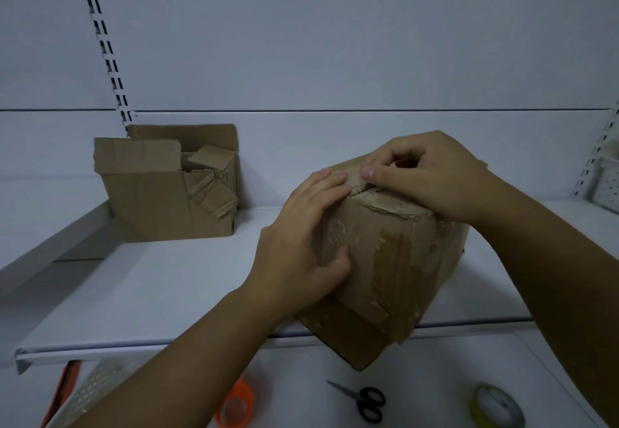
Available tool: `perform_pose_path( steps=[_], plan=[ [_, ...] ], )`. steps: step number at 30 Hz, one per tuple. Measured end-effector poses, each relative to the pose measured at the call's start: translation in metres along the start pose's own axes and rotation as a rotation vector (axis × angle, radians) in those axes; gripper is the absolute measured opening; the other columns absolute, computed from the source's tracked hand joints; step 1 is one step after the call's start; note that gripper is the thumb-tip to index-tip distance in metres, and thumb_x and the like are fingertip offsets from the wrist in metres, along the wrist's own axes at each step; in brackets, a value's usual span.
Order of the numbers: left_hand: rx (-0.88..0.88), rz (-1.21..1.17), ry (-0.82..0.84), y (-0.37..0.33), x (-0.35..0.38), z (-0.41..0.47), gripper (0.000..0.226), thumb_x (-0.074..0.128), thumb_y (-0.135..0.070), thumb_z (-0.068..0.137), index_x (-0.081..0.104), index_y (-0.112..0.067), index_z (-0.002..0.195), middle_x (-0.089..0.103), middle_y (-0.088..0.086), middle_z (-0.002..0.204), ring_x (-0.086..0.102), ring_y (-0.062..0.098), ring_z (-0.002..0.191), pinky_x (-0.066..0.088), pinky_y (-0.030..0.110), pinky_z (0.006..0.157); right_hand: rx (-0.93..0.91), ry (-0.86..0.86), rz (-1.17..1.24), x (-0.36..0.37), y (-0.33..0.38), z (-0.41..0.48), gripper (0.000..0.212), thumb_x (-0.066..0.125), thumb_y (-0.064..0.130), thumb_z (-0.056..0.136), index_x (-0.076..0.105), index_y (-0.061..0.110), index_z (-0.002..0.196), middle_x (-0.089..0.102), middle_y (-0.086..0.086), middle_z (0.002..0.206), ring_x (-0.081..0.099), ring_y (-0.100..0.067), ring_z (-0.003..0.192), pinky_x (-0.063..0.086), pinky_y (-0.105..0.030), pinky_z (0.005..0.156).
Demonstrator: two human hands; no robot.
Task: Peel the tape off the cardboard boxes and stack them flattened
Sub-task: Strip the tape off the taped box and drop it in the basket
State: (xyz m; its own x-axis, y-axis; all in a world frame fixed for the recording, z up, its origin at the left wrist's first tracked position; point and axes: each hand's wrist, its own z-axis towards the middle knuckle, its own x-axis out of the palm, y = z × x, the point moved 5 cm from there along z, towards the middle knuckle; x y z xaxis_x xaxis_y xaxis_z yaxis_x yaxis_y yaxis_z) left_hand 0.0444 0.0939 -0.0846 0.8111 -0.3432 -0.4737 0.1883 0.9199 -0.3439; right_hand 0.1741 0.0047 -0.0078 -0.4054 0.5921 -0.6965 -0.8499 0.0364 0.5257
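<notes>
Brown box [395,260], black scissors [363,401]

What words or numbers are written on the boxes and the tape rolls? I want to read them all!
No text can be read anywhere.
Taped box: faint pale marks on its side, too blurred to read.
Open box: no print shows.
Orange tape roll and green tape roll: no label readable.
Scissors: no mark shows.

Taped, scuffed box [385,260] — shelf edge, tilted
</notes>
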Motion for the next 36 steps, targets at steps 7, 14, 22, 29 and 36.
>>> perform_pose_path(
  steps=[7, 14, 22, 29, 36],
  plan=[
    [0.013, -0.024, 0.098, 0.002, -0.005, 0.002, 0.075, 0.074, -0.032, 0.066, 0.039, -0.026, 0.132, 0.039, -0.009, 0.142, 0.028, 0.007, 0.138, 0.032, 0.031, 0.111, 0.026, -0.032, -0.046, 0.0, 0.002, 0.001, 0.034, 0.053, 0.05, 0.075, 0.071, 0.021, 0.074, 0.071, 0.004, 0.08, 0.064, -0.013, 0.081, 0.052, -0.044, 0.081],
    [0.061, 0.042, 0.071, -0.001, -0.007, 0.006, 0.072, 0.075, -0.036, 0.064, 0.045, -0.02, 0.127, 0.043, -0.01, 0.132, 0.037, 0.009, 0.13, 0.039, 0.032, 0.105, 0.02, 0.004, -0.073, 0.002, 0.001, 0.004, 0.034, 0.055, 0.049, 0.08, 0.069, 0.019, 0.074, 0.071, -0.001, 0.081, 0.064, -0.018, 0.08, 0.051, -0.046, 0.08],
    [0.09, 0.068, 0.078, -0.005, -0.011, 0.01, 0.068, 0.072, -0.036, 0.063, 0.053, -0.011, 0.123, 0.046, -0.007, 0.127, 0.044, 0.016, 0.124, 0.048, 0.04, 0.096, 0.023, -0.001, -0.066, 0.004, 0.0, 0.004, 0.036, 0.054, 0.049, 0.08, 0.069, 0.017, 0.074, 0.071, -0.003, 0.084, 0.064, -0.019, 0.084, 0.051, -0.047, 0.082],
    [0.094, 0.095, 0.049, -0.005, -0.011, 0.012, 0.057, 0.065, -0.03, 0.065, 0.056, -0.01, 0.118, 0.046, -0.01, 0.122, 0.042, 0.007, 0.119, 0.045, 0.024, 0.093, 0.006, -0.013, -0.065, 0.003, -0.002, 0.004, 0.034, 0.056, 0.045, 0.083, 0.069, 0.016, 0.074, 0.071, -0.003, 0.084, 0.064, -0.019, 0.083, 0.051, -0.045, 0.082],
    [0.095, 0.021, -0.006, 0.003, -0.009, 0.011, 0.059, 0.066, -0.002, 0.068, 0.048, -0.023, 0.119, 0.04, -0.022, 0.127, 0.04, 0.004, 0.125, 0.045, 0.033, 0.099, -0.005, -0.075, 0.003, 0.0, -0.003, 0.003, 0.029, 0.056, 0.044, 0.082, 0.07, 0.021, 0.071, 0.073, 0.0, 0.082, 0.066, -0.013, 0.086, 0.053, -0.038, 0.083]
  ],
)
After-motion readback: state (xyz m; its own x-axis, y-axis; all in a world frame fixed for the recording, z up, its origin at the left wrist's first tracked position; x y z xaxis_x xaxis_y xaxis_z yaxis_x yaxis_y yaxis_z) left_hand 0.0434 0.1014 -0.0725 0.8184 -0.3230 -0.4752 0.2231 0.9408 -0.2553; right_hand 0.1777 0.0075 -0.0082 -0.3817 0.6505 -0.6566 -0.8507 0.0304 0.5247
